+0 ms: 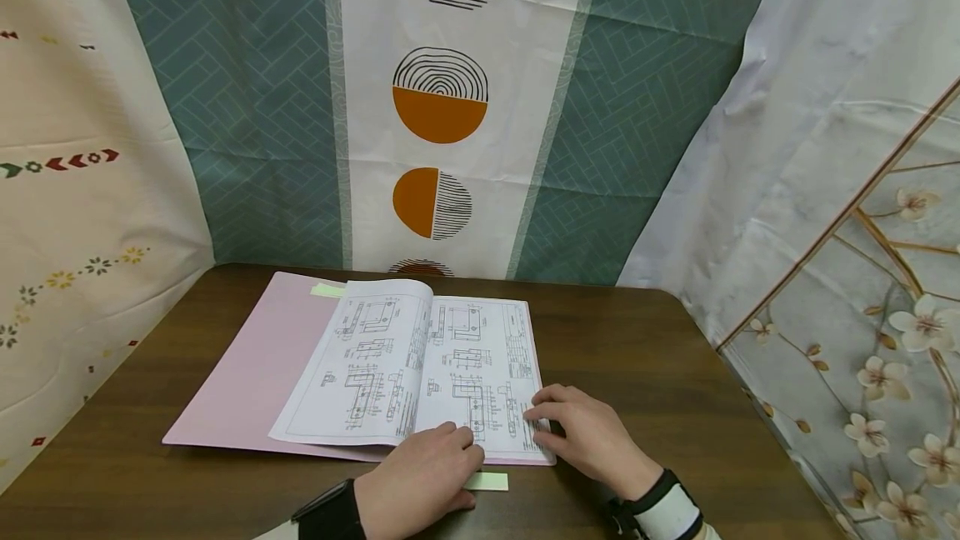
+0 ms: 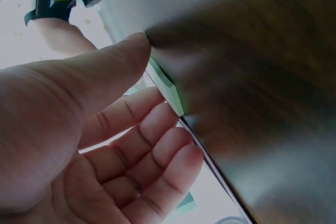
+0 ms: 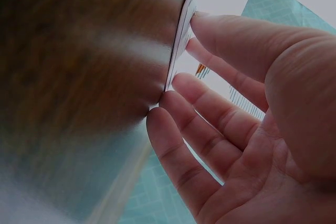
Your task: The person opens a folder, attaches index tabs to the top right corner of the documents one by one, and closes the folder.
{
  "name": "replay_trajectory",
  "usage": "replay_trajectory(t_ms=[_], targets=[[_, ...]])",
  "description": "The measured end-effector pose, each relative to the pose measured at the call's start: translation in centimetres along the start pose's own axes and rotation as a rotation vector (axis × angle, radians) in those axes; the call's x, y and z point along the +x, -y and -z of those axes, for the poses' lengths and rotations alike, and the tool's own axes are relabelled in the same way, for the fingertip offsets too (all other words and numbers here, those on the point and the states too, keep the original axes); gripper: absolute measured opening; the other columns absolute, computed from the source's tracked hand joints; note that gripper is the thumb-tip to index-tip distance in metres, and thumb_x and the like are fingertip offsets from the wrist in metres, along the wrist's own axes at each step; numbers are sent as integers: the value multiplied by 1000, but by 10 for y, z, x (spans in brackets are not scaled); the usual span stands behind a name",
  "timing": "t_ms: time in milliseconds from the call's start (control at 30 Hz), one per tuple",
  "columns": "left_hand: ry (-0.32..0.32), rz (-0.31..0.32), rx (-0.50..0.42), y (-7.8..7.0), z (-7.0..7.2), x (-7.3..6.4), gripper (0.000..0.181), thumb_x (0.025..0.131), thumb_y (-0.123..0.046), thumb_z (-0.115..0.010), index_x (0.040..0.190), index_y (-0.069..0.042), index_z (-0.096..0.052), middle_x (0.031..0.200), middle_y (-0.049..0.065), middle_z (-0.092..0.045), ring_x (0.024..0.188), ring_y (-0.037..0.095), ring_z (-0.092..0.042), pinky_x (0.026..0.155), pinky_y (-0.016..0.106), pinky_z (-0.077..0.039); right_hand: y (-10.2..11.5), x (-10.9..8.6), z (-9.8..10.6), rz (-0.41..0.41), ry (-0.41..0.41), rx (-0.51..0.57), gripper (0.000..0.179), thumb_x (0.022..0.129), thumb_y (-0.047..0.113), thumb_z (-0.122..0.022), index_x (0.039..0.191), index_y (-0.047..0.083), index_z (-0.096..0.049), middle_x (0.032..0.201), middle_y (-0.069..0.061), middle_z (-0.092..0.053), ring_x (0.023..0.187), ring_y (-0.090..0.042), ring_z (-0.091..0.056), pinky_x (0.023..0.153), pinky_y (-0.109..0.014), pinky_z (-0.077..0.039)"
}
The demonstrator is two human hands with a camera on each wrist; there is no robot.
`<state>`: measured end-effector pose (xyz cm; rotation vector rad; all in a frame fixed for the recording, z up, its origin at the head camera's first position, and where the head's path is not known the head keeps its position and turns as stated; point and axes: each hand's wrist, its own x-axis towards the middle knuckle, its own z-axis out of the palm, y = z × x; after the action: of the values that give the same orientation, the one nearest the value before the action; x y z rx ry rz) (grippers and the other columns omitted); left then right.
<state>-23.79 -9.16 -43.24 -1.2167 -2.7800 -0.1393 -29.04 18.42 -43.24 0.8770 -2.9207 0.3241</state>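
Observation:
A pink folder (image 1: pixel 247 365) lies spread on the table, holding sheets printed with technical drawings. One drawing sheet (image 1: pixel 360 365) is turned to the left and bulges up near the fold; another page (image 1: pixel 480 340) lies flat on the right. My left hand (image 1: pixel 423 473) is at the bottom edge of the pages, loosely bent, beside a pale green sticky tab (image 1: pixel 489 482) that juts from that edge. At the lower right corner, my right hand (image 1: pixel 588 436) touches the side edge of the stack with relaxed fingers. In the right wrist view its fingertips (image 3: pixel 163 124) meet the table by the page edge (image 3: pixel 181 35).
A second green tab (image 1: pixel 327 290) sticks out at the folder's top left. The brown wooden table (image 1: pixel 615 340) ends at a patterned cloth (image 1: pixel 262 107) behind, with a cream cloth (image 1: pixel 82 232) on the left and a floral one (image 1: pixel 862 357) on the right.

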Motion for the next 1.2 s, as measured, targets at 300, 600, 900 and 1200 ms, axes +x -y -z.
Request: replay_trajectory(t_ms=[300, 600, 900, 1200], targets=[[-15, -17, -9, 1, -3, 1, 25, 95, -39, -90, 100, -21, -73, 88, -12, -57, 77, 4, -46, 66, 23, -43, 0, -3, 0, -9, 5, -3, 24, 93, 24, -92, 116, 23, -86, 125, 4, -71, 110, -18, -68, 87, -43, -61], [19, 3, -32, 0, -2, 2, 24, 96, -38, -88, 102, -19, -75, 88, -11, -59, 76, 4, -49, 65, 24, -45, 1, -3, 0, -13, 3, 0, 24, 92, 23, -92, 116, 23, -86, 125, 4, -72, 109, -18, -68, 87, -43, -61], [27, -6, -16, -3, 6, 4, 22, 99, -35, -86, 102, -17, -73, 85, -9, -61, 74, 4, -53, 65, 26, -48, 0, -3, -1, -18, 0, -5, 25, 92, 24, -93, 116, 24, -86, 125, 5, -71, 109, -17, -68, 87, -43, -61], [5, -13, -46, -2, 13, 7, 14, 99, -28, -86, 99, -20, -75, 84, -12, -62, 73, 1, -53, 68, 24, -49, 0, -1, -1, -3, -3, -4, 24, 93, 25, -92, 116, 24, -86, 125, 5, -71, 111, -17, -68, 87, -43, -61]])
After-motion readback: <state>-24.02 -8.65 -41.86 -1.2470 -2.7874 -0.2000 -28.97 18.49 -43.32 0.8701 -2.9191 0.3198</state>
